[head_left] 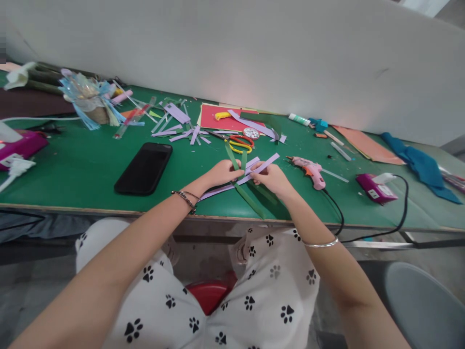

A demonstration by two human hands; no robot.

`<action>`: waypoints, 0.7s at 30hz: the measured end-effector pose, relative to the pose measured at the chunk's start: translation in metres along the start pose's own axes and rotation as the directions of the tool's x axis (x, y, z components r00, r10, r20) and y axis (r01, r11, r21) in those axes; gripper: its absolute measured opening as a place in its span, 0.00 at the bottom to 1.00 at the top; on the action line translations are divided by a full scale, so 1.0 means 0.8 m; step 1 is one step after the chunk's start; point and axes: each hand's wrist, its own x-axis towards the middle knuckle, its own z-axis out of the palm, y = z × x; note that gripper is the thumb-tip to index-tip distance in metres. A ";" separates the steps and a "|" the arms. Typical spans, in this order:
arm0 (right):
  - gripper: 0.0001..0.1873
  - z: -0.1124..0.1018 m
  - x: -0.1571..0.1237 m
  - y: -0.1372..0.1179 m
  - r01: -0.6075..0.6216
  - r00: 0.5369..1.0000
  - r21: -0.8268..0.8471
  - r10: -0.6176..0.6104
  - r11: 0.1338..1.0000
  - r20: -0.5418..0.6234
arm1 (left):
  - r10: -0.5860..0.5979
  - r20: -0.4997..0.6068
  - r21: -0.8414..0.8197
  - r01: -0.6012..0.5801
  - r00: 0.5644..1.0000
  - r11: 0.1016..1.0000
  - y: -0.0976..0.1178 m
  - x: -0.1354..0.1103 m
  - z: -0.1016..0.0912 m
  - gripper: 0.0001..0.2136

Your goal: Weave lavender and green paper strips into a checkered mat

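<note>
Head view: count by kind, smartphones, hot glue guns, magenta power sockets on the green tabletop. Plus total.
Smartphone: 1
Pink hot glue gun: 1
Magenta power sockets: 2
Total: 4

White paw-print pants (269, 291) pair with a dark bracelet (185, 196) and silver bangle (321, 245).

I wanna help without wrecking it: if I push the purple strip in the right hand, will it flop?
Probably: the purple strip looks thin and narrow, so it would likely bend easily. Its free end sticks out straight past the right hand, so it may be slightly stiff. Being flat, it likely won't roll.
</note>
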 end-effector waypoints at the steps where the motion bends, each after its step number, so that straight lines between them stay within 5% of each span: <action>1: 0.07 0.000 0.000 0.000 -0.011 1.000 0.019 0.012 1.000 -0.007 | 0.000 0.000 0.003 0.000 1.000 1.000 0.000 0.000 0.000 0.09; 15: 0.10 0.009 0.018 0.017 0.051 0.999 0.031 -0.050 0.998 -0.017 | 0.016 -0.006 0.040 -0.016 1.000 0.999 -0.002 -0.001 0.001 0.10; 21: 0.23 0.000 0.025 0.032 0.107 0.964 -0.029 -0.110 0.994 -0.244 | -0.014 -0.006 0.052 0.014 1.000 0.999 0.005 -0.004 0.001 0.09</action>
